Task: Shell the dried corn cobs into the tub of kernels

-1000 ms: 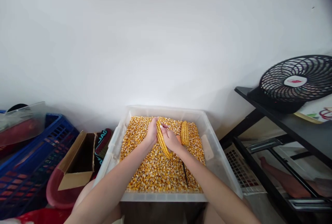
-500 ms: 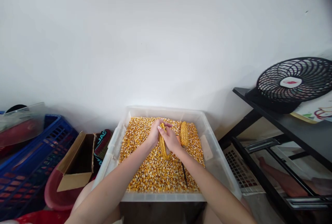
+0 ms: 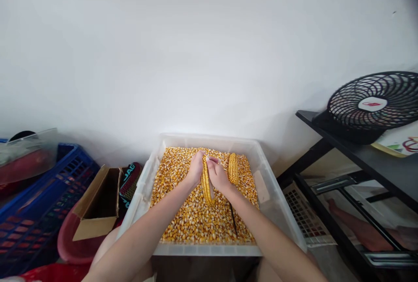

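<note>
Over a clear plastic bin (image 3: pixel 209 249) of loose corn kernels (image 3: pixel 192 225), I hold a corn cob (image 3: pixel 206 186) between both hands. Yellow kernels cover its left side, and a pale bare strip runs down its right side. My left hand (image 3: pixel 196 166) is closed around the cob's far end. My right hand (image 3: pixel 217 174) is closed against the bare side, thumb at the top of the cob. A second corn cob (image 3: pixel 233 169) full of kernels lies on the pile just right of my right hand. A thin dark rod (image 3: pixel 233 220) rests on the kernels below my right wrist; its upper end is hidden.
Left of the bin are an open cardboard box (image 3: pixel 98 212), a pink basin (image 3: pixel 67 240) and a blue plastic crate (image 3: pixel 42 203). At right, a black fan (image 3: pixel 372 103) stands on a dark shelf (image 3: pixel 339 140). A white wall (image 3: pixel 209 55) rises behind the bin.
My right hand has shifted right and slightly down along the cob, showing more of its bare strip. The left hand keeps its hold. The view has turned slightly.
</note>
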